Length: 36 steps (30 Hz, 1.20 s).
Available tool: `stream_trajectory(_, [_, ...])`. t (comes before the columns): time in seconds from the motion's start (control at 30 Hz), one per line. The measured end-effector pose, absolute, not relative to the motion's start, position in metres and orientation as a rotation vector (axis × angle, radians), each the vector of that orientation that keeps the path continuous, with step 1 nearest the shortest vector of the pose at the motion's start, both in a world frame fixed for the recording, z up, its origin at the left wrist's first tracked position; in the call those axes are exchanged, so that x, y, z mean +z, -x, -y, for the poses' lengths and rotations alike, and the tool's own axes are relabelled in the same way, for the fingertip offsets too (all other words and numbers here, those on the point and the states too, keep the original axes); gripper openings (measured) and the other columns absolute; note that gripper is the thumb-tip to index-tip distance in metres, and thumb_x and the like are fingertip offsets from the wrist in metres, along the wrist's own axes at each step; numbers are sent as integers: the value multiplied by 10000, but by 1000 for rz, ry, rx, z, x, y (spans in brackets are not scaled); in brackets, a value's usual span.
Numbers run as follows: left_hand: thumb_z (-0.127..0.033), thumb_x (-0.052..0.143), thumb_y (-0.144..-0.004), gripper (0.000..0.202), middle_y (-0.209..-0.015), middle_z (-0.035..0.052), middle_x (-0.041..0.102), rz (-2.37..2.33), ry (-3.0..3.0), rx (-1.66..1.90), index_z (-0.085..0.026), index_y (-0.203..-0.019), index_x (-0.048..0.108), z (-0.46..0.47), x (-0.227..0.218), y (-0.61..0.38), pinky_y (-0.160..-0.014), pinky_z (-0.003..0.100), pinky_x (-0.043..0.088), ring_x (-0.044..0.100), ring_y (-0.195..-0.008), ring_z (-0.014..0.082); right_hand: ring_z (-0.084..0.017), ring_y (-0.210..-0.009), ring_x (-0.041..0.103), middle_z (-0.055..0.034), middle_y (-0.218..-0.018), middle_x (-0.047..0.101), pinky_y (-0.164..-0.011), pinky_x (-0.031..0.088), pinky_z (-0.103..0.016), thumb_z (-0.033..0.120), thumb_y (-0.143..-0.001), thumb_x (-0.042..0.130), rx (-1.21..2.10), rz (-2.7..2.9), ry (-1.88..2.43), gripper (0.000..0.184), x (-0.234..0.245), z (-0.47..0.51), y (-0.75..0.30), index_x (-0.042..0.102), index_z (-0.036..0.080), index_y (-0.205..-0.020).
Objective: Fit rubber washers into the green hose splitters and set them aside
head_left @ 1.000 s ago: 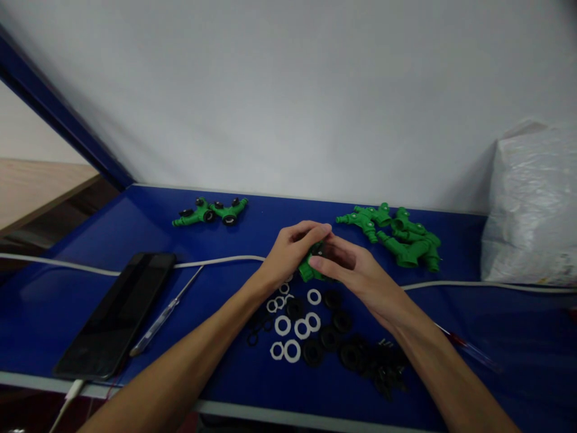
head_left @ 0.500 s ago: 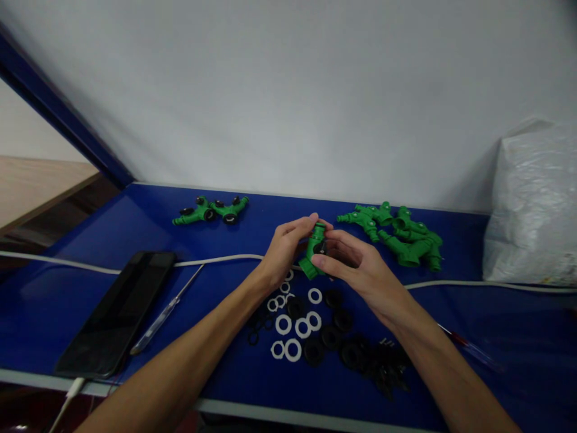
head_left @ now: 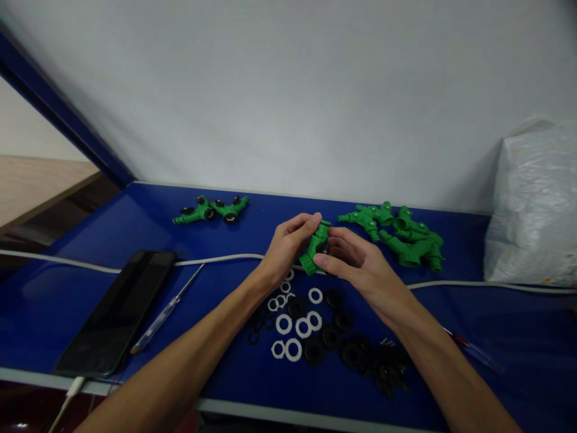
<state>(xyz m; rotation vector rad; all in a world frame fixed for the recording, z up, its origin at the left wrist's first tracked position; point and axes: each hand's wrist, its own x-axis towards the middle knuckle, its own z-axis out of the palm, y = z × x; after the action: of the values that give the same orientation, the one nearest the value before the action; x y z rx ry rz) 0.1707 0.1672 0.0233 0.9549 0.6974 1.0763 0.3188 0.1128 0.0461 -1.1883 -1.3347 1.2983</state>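
Between my two hands, a little above the table, is a green plastic hose splitter (head_left: 312,252) with a small black valve lever (head_left: 321,246) on its side. My left hand (head_left: 288,240) grips it from the left, thumb and fingers near its upper end. From the right, my right hand (head_left: 354,255) closes on it, with the thumb by the black lever and the other fingers behind. Part of the splitter is hidden by my fingers. Below lie white ring washers (head_left: 293,349) and black rings (head_left: 314,351).
Green splitters with black fittings (head_left: 229,211) lie at the back left; several plain green splitters (head_left: 410,249) are piled at the back right. A phone (head_left: 117,313), a screwdriver (head_left: 164,313), a white cable (head_left: 225,259), a pen (head_left: 478,350) and a plastic bag (head_left: 534,210) surround them.
The green splitter has tilted slightly in my hands, its upper end leaning more to the right. Both hands keep their hold with only small finger shifts.
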Motion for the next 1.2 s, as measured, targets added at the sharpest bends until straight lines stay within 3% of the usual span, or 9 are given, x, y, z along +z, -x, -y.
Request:
stream_trajectory(0.17, [-577,613,-913,443,-1119,75,731,-705,-1177,1100,-174,-1033,752,-166,25,-170,-935,311,460,638,-1053,208,-172,-993,676,23,-1017,720,-890,537,-307,386,-720,884,1233,1087,1193,429,44,-114,-319,633,289,-1054])
stream_trajectory(0.33, [-482,710,-872,487,-1264,114,707,-679,-1276,1037,-155,-1232,706,-164,27,-171,-1020,363,437,601,-1209,268,-179,-1062,679,26,-981,721,-993,537,-349,377,-708,886,1120,975,1116,390,41,-118,-320,592,273,-942])
stream_trajectory(0.6, [-531,730,-827,506,-1222,104,724,-608,-1193,986,-150,-1158,751,-167,20,-174,-989,363,469,612,-1200,281,-173,-1011,698,49,-922,713,-1021,540,-369,329,-691,901,1042,999,1083,418,38,-119,-319,574,295,-949])
stream_trajectory(0.9, [-505,771,-801,438,-1156,83,750,-697,-1111,1130,-162,-1074,764,-169,20,-173,-944,325,485,642,-1138,253,-232,-1078,709,3,-1053,733,-1039,544,-424,304,-714,874,848,1211,1146,441,39,-115,-315,572,290,-1035])
stream_trajectory(1.0, [-523,745,-825,387,-1031,67,756,-794,-1043,1220,-181,-1003,761,-175,21,-169,-904,321,496,665,-1075,232,-251,-1014,722,-24,-1032,756,-964,563,-437,385,-746,851,932,1276,1245,440,42,-115,-320,601,279,-1093])
stream_trajectory(1.1, [-565,680,-867,400,-973,73,744,-886,-936,1319,-184,-976,730,-182,22,-165,-838,314,507,686,-978,211,-230,-830,697,-32,-870,744,-775,561,-377,474,-792,793,956,1634,1377,298,45,-114,-328,710,242,-960])
stream_trajectory(1.2, [-636,624,-879,468,-964,68,736,-928,-873,1338,-187,-995,684,-187,20,-162,-724,292,496,664,-798,165,-186,-713,617,-17,-787,704,-653,485,-325,463,-848,739,967,2055,1424,208,44,-112,-334,774,258,-853])
